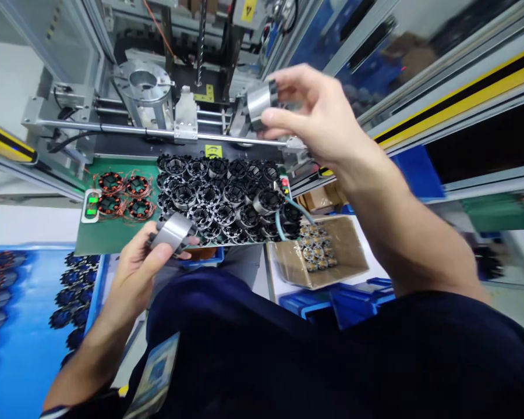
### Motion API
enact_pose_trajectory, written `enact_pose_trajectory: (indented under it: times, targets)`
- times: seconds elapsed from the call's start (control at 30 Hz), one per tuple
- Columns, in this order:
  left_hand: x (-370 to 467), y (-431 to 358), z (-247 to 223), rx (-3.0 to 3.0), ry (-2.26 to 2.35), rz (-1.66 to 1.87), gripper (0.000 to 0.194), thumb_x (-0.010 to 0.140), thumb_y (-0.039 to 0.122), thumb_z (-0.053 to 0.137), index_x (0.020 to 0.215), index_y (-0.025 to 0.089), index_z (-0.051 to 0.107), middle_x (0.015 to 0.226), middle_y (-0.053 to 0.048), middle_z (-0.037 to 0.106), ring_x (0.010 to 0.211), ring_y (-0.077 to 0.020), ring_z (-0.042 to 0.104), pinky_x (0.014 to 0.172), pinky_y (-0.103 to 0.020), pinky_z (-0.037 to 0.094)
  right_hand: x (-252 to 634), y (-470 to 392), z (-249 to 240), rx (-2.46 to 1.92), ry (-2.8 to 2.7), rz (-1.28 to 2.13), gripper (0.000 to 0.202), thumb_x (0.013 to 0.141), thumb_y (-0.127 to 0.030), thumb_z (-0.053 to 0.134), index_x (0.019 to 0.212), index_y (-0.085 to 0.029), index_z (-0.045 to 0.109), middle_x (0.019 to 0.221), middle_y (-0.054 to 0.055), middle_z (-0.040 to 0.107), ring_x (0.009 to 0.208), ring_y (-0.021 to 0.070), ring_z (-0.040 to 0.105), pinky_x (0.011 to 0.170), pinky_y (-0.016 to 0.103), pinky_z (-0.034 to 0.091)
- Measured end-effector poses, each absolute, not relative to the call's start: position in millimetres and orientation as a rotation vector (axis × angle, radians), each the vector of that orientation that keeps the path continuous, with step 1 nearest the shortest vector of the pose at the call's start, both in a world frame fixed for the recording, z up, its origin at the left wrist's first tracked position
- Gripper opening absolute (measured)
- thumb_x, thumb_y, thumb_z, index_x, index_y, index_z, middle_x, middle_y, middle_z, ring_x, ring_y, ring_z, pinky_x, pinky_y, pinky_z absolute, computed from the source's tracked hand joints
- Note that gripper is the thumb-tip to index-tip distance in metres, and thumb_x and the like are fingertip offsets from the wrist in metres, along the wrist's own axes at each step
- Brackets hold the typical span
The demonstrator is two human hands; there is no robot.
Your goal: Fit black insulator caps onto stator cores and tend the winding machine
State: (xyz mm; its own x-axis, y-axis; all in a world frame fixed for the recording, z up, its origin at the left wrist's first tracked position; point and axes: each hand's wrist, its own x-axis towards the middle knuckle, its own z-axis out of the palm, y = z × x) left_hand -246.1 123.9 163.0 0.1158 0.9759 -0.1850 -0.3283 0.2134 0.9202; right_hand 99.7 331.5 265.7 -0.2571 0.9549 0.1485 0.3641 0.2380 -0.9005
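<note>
Two metal rings are held, one in each hand: the left hand (142, 262) grips the left ring (172, 233) at the green mat's (87, 235) near edge, and the right hand (314, 110) pinches the right ring (260, 105) by the machine rail (240, 137). Black-ended cores (209, 198) crowd the mat's right part up to its near edge, just beside the left ring. Four wire-wound cores (124, 195) sit at the mat's left, with bare green in front of them. Between the right hand and the cores runs an open gap. An open cardboard box (344, 250) stands beyond the mat's right end, its contents probably similar cores, though blurred.
</note>
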Motion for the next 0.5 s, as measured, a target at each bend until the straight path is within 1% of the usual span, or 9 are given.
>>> enact_pose_trajectory:
  times: [0.03,0.07,0.1,0.13,0.2,0.27,0.37,0.43,0.5]
  targets:
    - [-247.7,123.6,162.1,0.813,1.002,1.165,0.034,0.106,0.054,0.093,0.126,0.029,0.081,0.131,-0.009,0.092,0.115,-0.0338,0.094,0.085,-0.036,0.078,108.9,357.9,268.7,-1.267,-1.793,0.836,0.061,0.088,-0.041,0.110,0.135,-0.027,0.074,0.152,0.003,0.081,0.129,0.0184,0.071,0.089,0.026,0.070]
    - [-249.2,123.2,161.5,0.784,1.011,1.184,0.038,0.104,0.053,0.095,0.129,0.030,0.077,0.132,-0.009,0.092,0.116,-0.0354,0.095,0.082,-0.036,0.079,116.9,383.5,270.2,-1.331,-1.802,0.683,0.061,0.086,-0.030,0.110,0.135,-0.025,0.074,0.156,0.003,0.079,0.130,0.0154,0.066,0.092,0.022,0.065]
    - [-251.0,122.7,161.3,0.759,1.016,1.201,0.045,0.101,0.051,0.098,0.133,0.032,0.073,0.135,-0.008,0.092,0.117,-0.0365,0.095,0.079,-0.035,0.078,123.3,406.9,269.9,-1.438,-1.816,0.505,0.060,0.085,-0.025,0.109,0.133,-0.022,0.075,0.154,0.002,0.081,0.123,0.0124,0.064,0.094,0.021,0.061]
    - [-253.1,122.1,161.1,0.736,1.024,1.218,0.053,0.098,0.049,0.101,0.137,0.035,0.068,0.138,-0.008,0.092,0.118,-0.0368,0.096,0.077,-0.033,0.078,127.9,427.3,268.0,-1.548,-1.854,0.376,0.059,0.086,-0.024,0.108,0.135,-0.020,0.075,0.154,0.003,0.082,0.119,0.0106,0.063,0.100,0.021,0.058]
    - [-258.8,120.3,160.5,0.691,1.059,1.241,0.074,0.089,0.042,0.109,0.147,0.039,0.063,0.143,-0.007,0.092,0.120,-0.0353,0.095,0.080,-0.032,0.078,132.2,455.8,260.8,-1.717,-1.943,0.189,0.059,0.089,-0.028,0.105,0.138,-0.014,0.076,0.147,0.006,0.086,0.112,0.0094,0.064,0.108,0.024,0.054]
    - [-266.4,118.5,158.8,0.661,1.109,1.258,0.086,0.078,0.039,0.116,0.150,0.039,0.069,0.145,-0.007,0.091,0.120,-0.0340,0.095,0.086,-0.032,0.079,132.2,468.2,253.2,-1.806,-2.042,0.148,0.063,0.089,-0.031,0.106,0.138,-0.006,0.077,0.143,0.013,0.087,0.112,0.0107,0.068,0.112,0.028,0.053]
    - [-276.5,116.7,155.3,0.645,1.160,1.280,0.076,0.069,0.040,0.119,0.136,0.032,0.084,0.149,-0.010,0.090,0.118,-0.0360,0.094,0.088,-0.035,0.080,130.5,467.4,248.4,-1.867,-2.198,0.156,0.070,0.090,-0.035,0.106,0.143,0.001,0.078,0.147,0.023,0.086,0.122,0.0138,0.075,0.115,0.031,0.052]
    - [-278.3,116.5,154.8,0.623,1.124,1.303,0.068,0.070,0.043,0.119,0.129,0.029,0.087,0.147,-0.011,0.091,0.118,-0.0364,0.094,0.086,-0.035,0.080,130.1,464.5,249.4,-1.883,-2.296,0.148,0.075,0.093,-0.040,0.103,0.151,0.002,0.078,0.152,0.028,0.084,0.133,0.0175,0.078,0.118,0.034,0.052]
    - [-274.9,117.4,156.4,0.579,1.030,1.318,0.066,0.074,0.045,0.119,0.128,0.028,0.086,0.143,-0.011,0.092,0.117,-0.0343,0.095,0.085,-0.031,0.078,130.6,465.5,250.2,-1.901,-2.342,0.121,0.077,0.093,-0.042,0.101,0.153,0.002,0.080,0.153,0.029,0.083,0.143,0.0226,0.079,0.121,0.038,0.051]
